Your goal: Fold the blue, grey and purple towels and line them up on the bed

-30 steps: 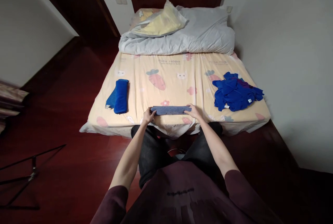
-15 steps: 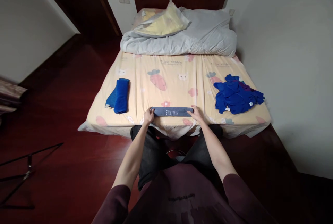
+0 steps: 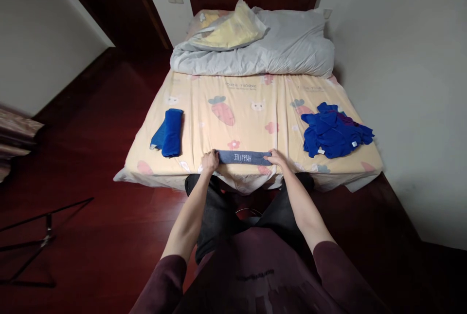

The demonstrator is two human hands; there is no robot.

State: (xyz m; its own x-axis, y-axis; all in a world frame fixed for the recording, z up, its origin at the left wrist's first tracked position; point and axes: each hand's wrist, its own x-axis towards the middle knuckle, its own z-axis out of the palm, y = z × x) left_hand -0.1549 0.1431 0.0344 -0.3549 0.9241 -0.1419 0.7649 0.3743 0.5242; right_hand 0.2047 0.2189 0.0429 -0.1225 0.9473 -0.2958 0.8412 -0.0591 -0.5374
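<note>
- Head view: cloth at bed's six o'clock.
- Left hand, fingers curled, grips its nine-o'clock end; right hand pinches the three-o'clock end.
- Probably light, soft, non-slip; best held by both ends.

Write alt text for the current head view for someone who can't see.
A person's left hand and right hand hold opposite ends of a lettered gray-blue cloth at a carrot-print bed's edge. Folded blue cloth lies to the left, a rumpled blue pile to the right.
</note>
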